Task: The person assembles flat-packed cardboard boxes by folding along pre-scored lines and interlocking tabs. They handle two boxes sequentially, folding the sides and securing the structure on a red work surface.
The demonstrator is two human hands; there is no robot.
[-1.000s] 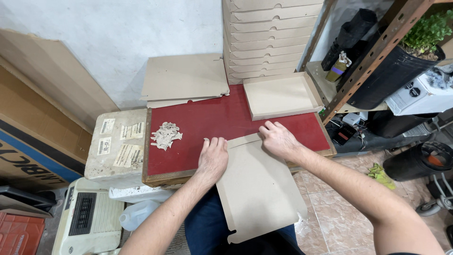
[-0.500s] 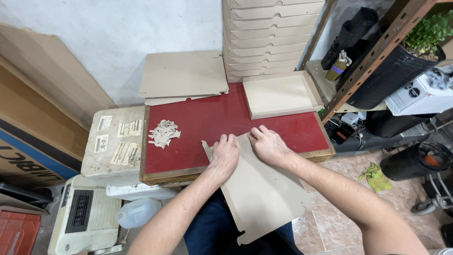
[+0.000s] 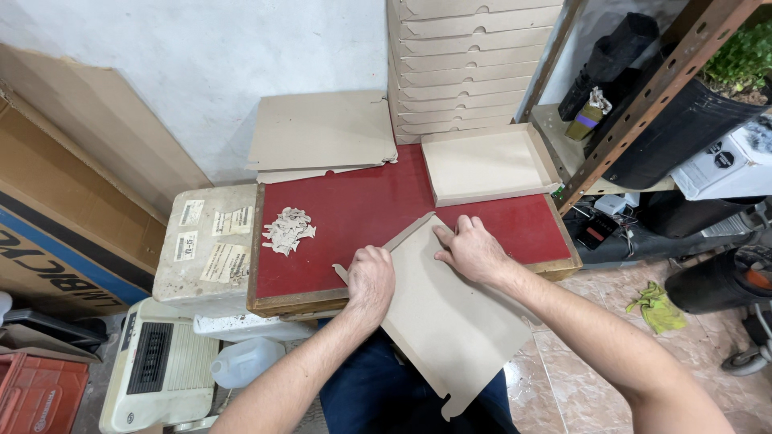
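My left hand (image 3: pixel 371 277) is curled into a loose fist, knuckles pressing down on the near-left edge of the flat cardboard blank (image 3: pixel 450 309); my right hand (image 3: pixel 470 251) lies flat with its fingers spread on the blank's far corner, pinning rather than gripping it. The blank sits tilted, its far end resting on the red table (image 3: pixel 362 209) under both hands and the rest hanging off the near edge over my lap. I judge it light and thin, stiff enough to hold flat but ready to bend along its scored lines, and smooth enough to slide, so the side edges or flaps look like the best places to take hold. Just beyond my right hand stands an open cardboard tray (image 3: pixel 486 165), close enough to crowd a forward push. Out past my left hand there is bare red surface, then a small heap of cardboard scraps (image 3: pixel 288 229). Farther off, flat sheets (image 3: pixel 322 133) lean at the wall beside a tall stack of folded boxes (image 3: pixel 474 64). A metal shelf post (image 3: pixel 643 104) hems in the right.
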